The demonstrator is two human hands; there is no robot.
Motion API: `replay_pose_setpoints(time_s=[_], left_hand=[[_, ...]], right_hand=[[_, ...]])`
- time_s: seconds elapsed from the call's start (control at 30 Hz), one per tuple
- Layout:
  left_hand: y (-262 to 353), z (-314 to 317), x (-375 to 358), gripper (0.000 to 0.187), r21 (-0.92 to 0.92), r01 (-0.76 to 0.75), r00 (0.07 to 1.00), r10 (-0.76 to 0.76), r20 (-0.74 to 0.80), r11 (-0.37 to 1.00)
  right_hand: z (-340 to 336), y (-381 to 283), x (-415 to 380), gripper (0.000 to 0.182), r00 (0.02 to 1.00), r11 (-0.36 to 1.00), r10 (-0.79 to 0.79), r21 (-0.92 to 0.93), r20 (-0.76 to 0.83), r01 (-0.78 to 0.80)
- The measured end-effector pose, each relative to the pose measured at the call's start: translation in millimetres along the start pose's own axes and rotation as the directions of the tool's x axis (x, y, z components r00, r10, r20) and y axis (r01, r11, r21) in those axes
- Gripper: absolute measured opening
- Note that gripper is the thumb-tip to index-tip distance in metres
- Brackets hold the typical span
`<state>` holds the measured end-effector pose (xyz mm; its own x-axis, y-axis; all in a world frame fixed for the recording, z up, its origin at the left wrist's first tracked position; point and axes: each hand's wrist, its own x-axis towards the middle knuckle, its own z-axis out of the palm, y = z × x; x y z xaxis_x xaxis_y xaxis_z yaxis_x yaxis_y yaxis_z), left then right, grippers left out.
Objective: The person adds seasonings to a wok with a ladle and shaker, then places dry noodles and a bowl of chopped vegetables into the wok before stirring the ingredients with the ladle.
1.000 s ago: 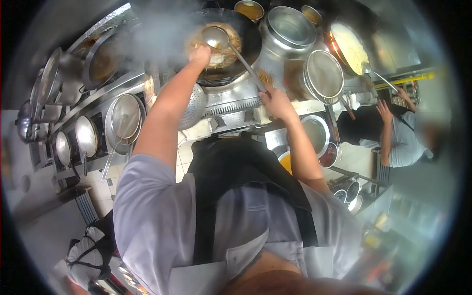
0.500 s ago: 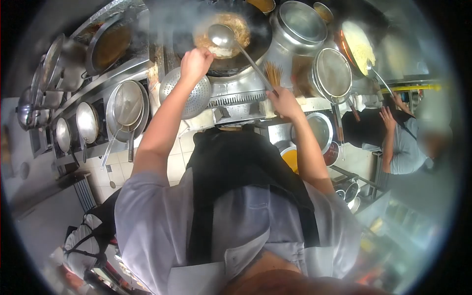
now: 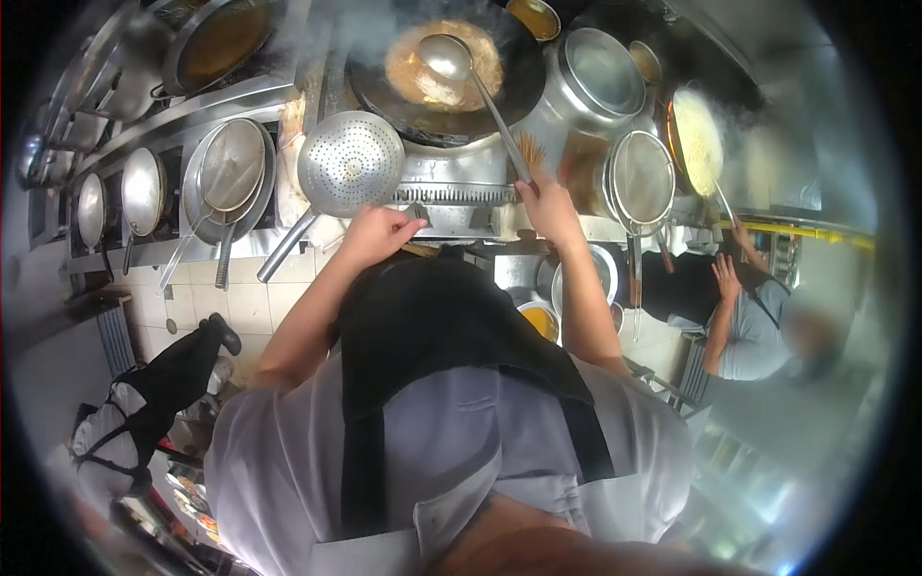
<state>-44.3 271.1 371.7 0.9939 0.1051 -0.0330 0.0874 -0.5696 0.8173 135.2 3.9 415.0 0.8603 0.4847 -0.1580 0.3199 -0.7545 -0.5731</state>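
My right hand (image 3: 549, 209) is closed round the handle of a long metal ladle (image 3: 447, 58). The ladle's bowl rests in brown, bubbling liquid (image 3: 432, 86) with paler food in it, inside a large dark wok (image 3: 523, 72). Steam rises over the wok's left side. My left hand (image 3: 379, 235) is low in front of the stove edge, just below a perforated strainer (image 3: 351, 163). Its fingers are curled with thumb and forefinger close together; whether anything is between them is hidden. A bamboo brush (image 3: 531, 149) stands beside the ladle handle.
Metal pots (image 3: 603, 69) and a mesh strainer (image 3: 643, 178) stand right of the wok. Further right, a co-worker (image 3: 749, 317) holds a utensil in a pan of yellow food (image 3: 696, 144). Several pans line the left burners. Another person (image 3: 144, 413) is at lower left.
My left hand has drawn back from the wok's near-left rim to the stove front. The ladle stays in the wok, in my right hand. The camera view has shifted.
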Motion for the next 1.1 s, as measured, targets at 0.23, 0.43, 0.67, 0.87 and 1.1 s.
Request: replay_pose_setpoints(time_s=[0.23, 0.43, 0.67, 0.87, 1.1], left_hand=[[-19.4, 1.7, -3.3, 0.048, 0.003, 0.100, 0.994, -0.100, -0.052, 0.995], [-6.7, -7.4, 1.2, 0.047, 0.103, 0.093, 0.996, -0.093, 0.001, 0.990], [1.7, 20.8, 37.9, 0.021, 0.306, -0.169, 0.975, 0.205, -0.089, 0.937], [8.2, 46.8, 98.6, 0.026, 0.497, -0.239, 0.891, 0.393, -0.229, 0.834], [11.8, 52.5, 123.1, 0.021, 0.566, -0.214, 0.909, 0.374, -0.183, 0.797]], right_hand=[[7.1, 15.6, -3.0, 0.033, 1.000, 1.000, 0.000, -0.017, 0.028, 0.001], [-24.9, -23.2, -17.4, 0.027, 0.997, 0.979, 0.072, 0.190, 0.017, -0.074], [-2.7, -5.7, -6.7, 0.034, 0.977, 0.967, 0.193, 0.149, 0.090, -0.204], [-27.8, -10.9, -22.4, 0.036, 0.933, 0.910, 0.227, 0.281, 0.280, -0.306], [-24.4, -16.2, -28.3, 0.031, 0.963, 0.922, 0.231, 0.285, 0.140, -0.263]])
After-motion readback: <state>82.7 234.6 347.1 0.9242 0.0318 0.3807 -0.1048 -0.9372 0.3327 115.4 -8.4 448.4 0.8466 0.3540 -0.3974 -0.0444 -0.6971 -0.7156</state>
